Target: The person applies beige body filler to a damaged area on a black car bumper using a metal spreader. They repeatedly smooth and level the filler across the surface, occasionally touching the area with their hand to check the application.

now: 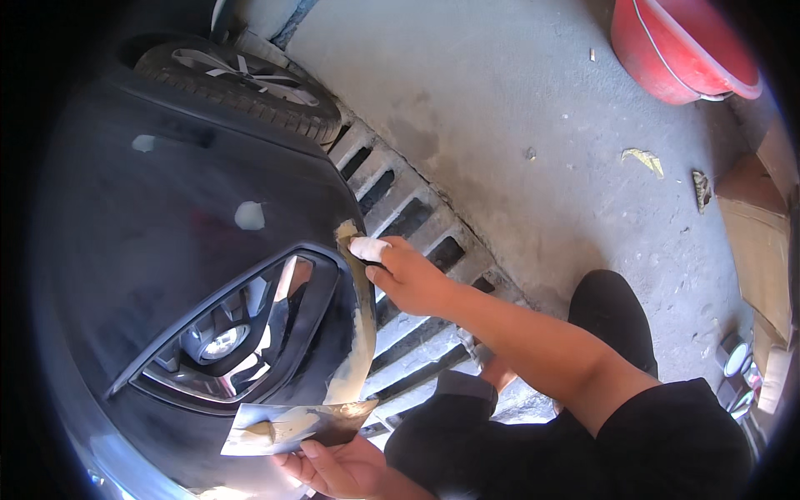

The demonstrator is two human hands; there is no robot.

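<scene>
Right hand [410, 279] against glossy curved bumper [167, 250]

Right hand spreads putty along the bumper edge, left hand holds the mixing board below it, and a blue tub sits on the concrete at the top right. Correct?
One error: the tub is red, not blue, as the head view shows. The rest stands: right hand, putty, bumper, left hand, board.

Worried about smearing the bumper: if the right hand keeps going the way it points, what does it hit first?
The right hand points up-left, its spreader already at the filler strip on the bumper edge. Going on, it would likely meet the bumper's dark painted face first; depth is unclear.
</scene>
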